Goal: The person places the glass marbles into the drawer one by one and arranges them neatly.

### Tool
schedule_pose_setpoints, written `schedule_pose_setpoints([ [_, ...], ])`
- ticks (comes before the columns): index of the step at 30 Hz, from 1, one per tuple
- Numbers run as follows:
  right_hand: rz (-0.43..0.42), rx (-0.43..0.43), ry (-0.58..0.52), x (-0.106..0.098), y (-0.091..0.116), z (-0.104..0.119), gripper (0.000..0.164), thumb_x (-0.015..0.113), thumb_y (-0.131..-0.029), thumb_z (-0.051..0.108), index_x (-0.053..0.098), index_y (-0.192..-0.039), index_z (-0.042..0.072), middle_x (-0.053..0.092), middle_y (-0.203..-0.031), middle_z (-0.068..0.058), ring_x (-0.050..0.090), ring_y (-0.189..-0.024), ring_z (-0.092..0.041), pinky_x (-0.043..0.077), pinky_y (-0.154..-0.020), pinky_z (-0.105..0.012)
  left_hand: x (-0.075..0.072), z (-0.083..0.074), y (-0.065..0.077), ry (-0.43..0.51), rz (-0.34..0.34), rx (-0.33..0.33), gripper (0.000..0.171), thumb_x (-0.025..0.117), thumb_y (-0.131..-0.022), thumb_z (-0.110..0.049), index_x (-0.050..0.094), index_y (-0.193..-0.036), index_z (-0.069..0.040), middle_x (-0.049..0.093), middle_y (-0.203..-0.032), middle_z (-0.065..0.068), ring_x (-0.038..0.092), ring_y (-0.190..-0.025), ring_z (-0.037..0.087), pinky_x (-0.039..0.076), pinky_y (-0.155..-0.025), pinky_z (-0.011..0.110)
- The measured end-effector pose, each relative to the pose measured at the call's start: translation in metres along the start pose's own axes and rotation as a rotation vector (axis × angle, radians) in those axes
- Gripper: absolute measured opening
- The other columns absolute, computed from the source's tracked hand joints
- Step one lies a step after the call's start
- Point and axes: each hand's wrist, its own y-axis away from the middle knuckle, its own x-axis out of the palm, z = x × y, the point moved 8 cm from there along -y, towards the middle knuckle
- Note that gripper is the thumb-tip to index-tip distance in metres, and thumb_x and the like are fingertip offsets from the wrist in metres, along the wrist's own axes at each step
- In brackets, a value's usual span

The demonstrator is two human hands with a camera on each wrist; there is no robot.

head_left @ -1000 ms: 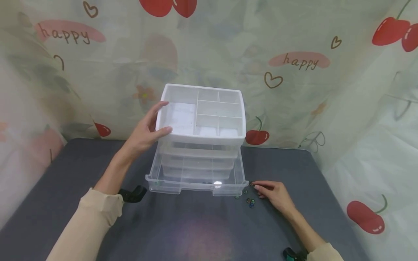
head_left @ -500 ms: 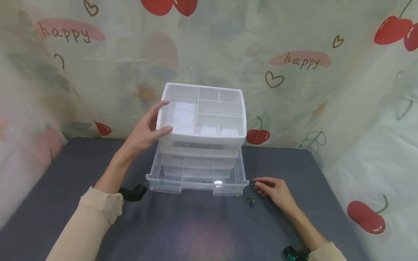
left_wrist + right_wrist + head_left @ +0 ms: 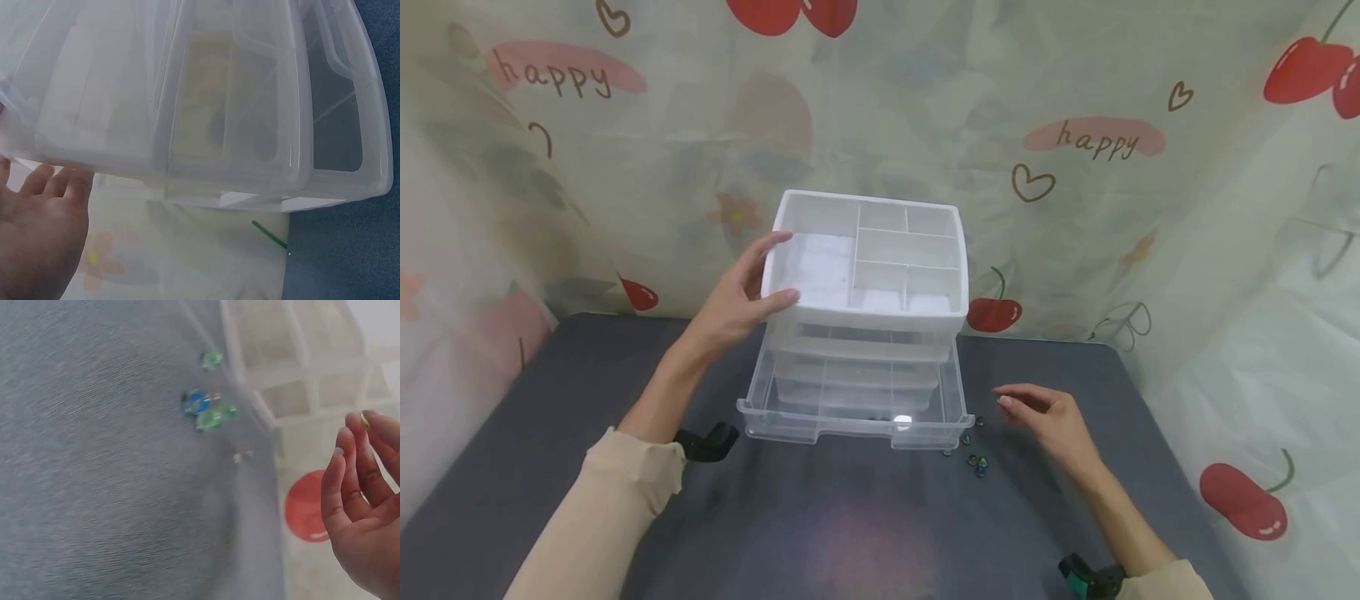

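Observation:
A white plastic drawer organizer [image 3: 868, 319] stands at mid-table, with a divided tray on top and a clear bottom drawer [image 3: 856, 429] pulled out toward me. My left hand [image 3: 733, 296] grips the tray's left side, thumb over the front rim; in the left wrist view, fingers of the left hand [image 3: 47, 225] lie along the clear casing. Right of the drawer, my right hand [image 3: 1056, 421] is raised above the table, pinching a small greenish marble [image 3: 364, 419] between thumb and index finger. Several glass marbles, including a blue marble [image 3: 199, 402], lie on the tabletop by the drawer's right corner.
The dark grey table [image 3: 880, 525] meets a patterned curtain [image 3: 917, 108] behind the organizer. More curtain hangs at both sides. A few small marbles seem to sit inside the pulled-out drawer, blurred by the plastic.
My right hand has moved away from the drawer's corner, up and to the right, lifting the pinched marble off the marbles on the table. My left hand keeps its grip on the organizer.

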Motion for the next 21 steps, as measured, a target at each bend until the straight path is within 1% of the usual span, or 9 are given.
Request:
schedule_pose_setpoints([
  [3, -0.002, -0.029, -0.008, -0.003, -0.001, 0.009, 0.029, 0.068, -0.096, 0.023, 0.071, -0.114, 0.001, 0.072, -0.098, -0.019, 0.067, -0.083, -0.027, 0.055, -0.071, -0.033, 0.000, -0.001, 0.000, -0.008, -0.002, 0.000, 0.071, 0.065, -0.094, -0.001, 0.030, -0.155, -0.014, 0.028, -0.152, 0.022, 0.043, -0.124, 0.029, 0.047, -0.085, 0.023],
  [6, 0.008, -0.051, -0.025, -0.003, -0.001, 0.019, 0.028, 0.068, -0.096, 0.022, 0.071, -0.114, 0.001, 0.072, -0.099, -0.019, 0.068, -0.084, -0.027, 0.055, -0.071, -0.033, 0.000, -0.001, 0.000, -0.015, -0.007, -0.005, 0.072, 0.066, -0.094, -0.001, 0.031, -0.155, -0.015, 0.029, -0.152, 0.021, 0.043, -0.125, 0.028, 0.046, -0.086, 0.022],
  [9, 0.012, -0.066, -0.042, -0.003, -0.001, 0.029, 0.026, 0.069, -0.096, 0.021, 0.072, -0.113, 0.002, 0.072, -0.100, -0.020, 0.070, -0.087, -0.024, 0.055, -0.073, -0.032, 0.000, -0.001, 0.000, -0.018, -0.009, -0.011, 0.072, 0.066, -0.093, -0.002, 0.031, -0.155, -0.017, 0.028, -0.152, 0.022, 0.042, -0.125, 0.029, 0.047, -0.086, 0.022],
  [12, 0.021, -0.080, -0.064, -0.002, -0.001, 0.041, 0.025, 0.070, -0.095, 0.020, 0.072, -0.113, 0.003, 0.072, -0.101, -0.021, 0.071, -0.087, -0.020, 0.056, -0.074, -0.031, 0.001, -0.001, -0.001, -0.017, -0.011, -0.016, 0.072, 0.066, -0.094, -0.002, 0.032, -0.154, -0.018, 0.028, -0.153, 0.021, 0.042, -0.125, 0.028, 0.047, -0.086, 0.022],
  [16, 0.031, -0.116, -0.067, -0.001, 0.000, 0.060, 0.023, 0.070, -0.094, 0.018, 0.073, -0.112, 0.004, 0.072, -0.099, -0.021, 0.071, -0.087, -0.021, 0.056, -0.075, -0.029, 0.000, -0.001, -0.001, -0.018, -0.014, -0.017, 0.071, 0.065, -0.094, -0.001, 0.031, -0.155, -0.017, 0.029, -0.152, 0.021, 0.043, -0.125, 0.028, 0.047, -0.085, 0.023],
  [21, 0.059, -0.171, -0.063, 0.001, -0.001, 0.085, 0.019, 0.069, -0.095, 0.015, 0.073, -0.111, 0.006, 0.074, -0.093, -0.011, 0.069, -0.084, -0.022, 0.055, -0.074, -0.029, 0.000, -0.001, 0.000, -0.026, -0.017, -0.019, 0.072, 0.065, -0.094, -0.001, 0.031, -0.155, -0.016, 0.031, -0.150, 0.022, 0.044, -0.123, 0.028, 0.048, -0.085, 0.023],
])
